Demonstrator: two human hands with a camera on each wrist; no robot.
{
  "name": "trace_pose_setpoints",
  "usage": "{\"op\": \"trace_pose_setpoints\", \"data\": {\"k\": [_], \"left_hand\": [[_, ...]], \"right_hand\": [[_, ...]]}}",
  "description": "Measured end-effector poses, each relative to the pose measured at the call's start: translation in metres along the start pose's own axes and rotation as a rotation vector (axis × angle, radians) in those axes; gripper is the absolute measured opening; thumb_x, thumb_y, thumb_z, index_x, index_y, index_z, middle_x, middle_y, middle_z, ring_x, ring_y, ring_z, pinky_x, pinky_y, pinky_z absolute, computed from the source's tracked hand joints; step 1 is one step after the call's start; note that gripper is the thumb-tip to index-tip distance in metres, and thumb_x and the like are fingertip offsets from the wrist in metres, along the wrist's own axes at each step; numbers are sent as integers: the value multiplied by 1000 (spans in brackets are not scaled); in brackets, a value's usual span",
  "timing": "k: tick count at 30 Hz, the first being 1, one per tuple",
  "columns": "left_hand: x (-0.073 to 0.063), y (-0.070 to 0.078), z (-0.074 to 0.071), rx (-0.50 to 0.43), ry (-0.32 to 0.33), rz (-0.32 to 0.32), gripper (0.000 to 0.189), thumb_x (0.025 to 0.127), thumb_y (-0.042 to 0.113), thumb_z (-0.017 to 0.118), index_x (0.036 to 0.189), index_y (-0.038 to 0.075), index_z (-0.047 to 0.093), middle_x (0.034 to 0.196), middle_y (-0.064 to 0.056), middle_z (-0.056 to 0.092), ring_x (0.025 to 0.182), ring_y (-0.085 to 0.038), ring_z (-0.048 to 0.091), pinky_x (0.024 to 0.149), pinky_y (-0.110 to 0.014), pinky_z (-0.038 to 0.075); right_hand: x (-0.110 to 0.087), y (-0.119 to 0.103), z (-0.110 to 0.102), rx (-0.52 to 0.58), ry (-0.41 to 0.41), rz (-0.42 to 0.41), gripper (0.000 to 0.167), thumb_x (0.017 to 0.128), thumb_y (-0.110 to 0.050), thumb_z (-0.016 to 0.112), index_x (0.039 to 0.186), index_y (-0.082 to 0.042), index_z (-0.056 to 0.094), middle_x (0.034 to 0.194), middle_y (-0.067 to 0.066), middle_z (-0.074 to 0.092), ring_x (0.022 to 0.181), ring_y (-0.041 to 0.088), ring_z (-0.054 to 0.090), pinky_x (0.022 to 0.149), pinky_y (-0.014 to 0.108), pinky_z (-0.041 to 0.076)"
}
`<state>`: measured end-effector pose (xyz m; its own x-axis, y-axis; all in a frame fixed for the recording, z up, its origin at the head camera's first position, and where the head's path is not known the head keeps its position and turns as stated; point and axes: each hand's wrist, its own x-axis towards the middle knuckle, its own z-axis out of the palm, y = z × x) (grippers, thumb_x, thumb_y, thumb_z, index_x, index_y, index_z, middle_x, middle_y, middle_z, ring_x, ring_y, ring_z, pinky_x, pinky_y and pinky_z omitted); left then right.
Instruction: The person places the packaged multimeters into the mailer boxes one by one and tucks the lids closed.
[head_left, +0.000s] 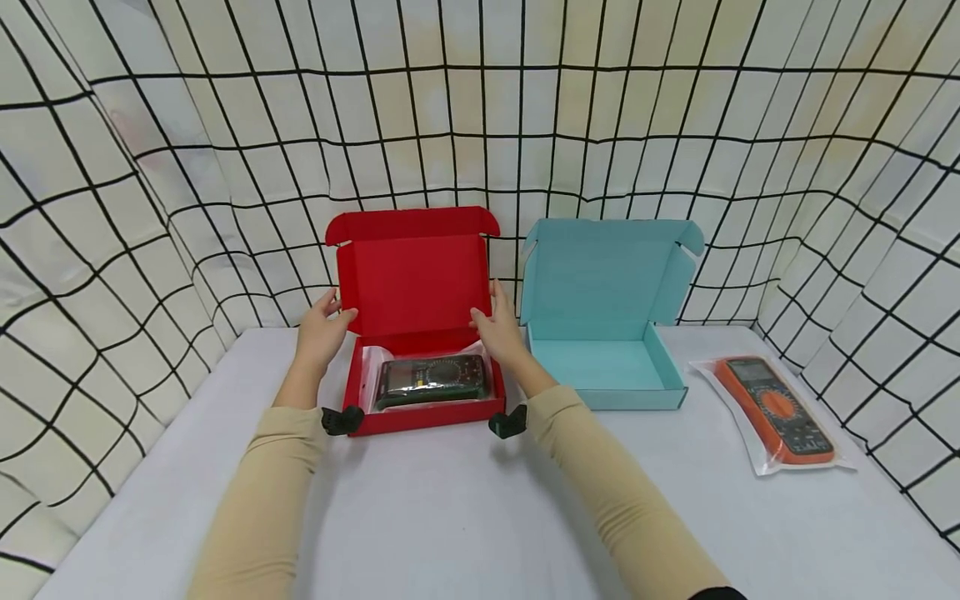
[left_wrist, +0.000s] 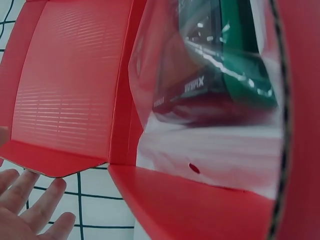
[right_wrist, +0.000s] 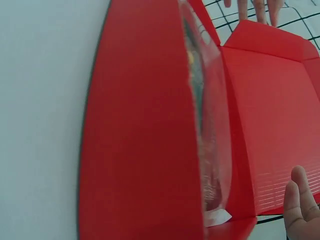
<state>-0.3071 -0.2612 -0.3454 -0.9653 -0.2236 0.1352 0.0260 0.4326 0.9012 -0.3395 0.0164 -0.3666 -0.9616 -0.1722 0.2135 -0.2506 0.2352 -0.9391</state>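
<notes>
A red cardboard box stands with its lid raised. Inside it lies a dark green multimeter in a clear plastic bag. At the lid's left edge is my left hand, thumb near the side flap and the other fingers loosely spread, fairly straight, by the flap in the left wrist view. My right hand is at the lid's right edge, with its thumb over the side flap; two nearly straight digits overlap the lid in the right wrist view.
A light blue box with its lid up stands right of the red one. Farther right, an orange multimeter lies in a clear bag on the white table. Black-gridded white cloth walls the table's back and sides.
</notes>
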Motion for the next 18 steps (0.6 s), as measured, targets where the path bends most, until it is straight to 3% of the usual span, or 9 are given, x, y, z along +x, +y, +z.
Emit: {"op": "trace_pose_setpoints", "data": {"k": [11, 18], "left_hand": [[-9, 6, 6, -113, 88, -37, 57, 106, 13, 46, 160, 2, 31, 151, -27, 47, 140, -37, 46, 115, -49, 36], [-10, 4, 3, -96, 29, -16, 58, 107, 14, 47, 161, 3, 29, 149, -30, 47, 138, -41, 46, 114, -56, 35]], "right_hand": [[0, 0, -3, 30, -44, 66, 64, 108, -10, 48, 164, -5, 17, 164, 18, 19, 117, 33, 63, 105, 42, 48], [-8, -1, -10, 61, -92, 56, 63, 108, -5, 46, 164, -6, 16, 165, 18, 15, 116, 36, 61, 105, 46, 47]]}}
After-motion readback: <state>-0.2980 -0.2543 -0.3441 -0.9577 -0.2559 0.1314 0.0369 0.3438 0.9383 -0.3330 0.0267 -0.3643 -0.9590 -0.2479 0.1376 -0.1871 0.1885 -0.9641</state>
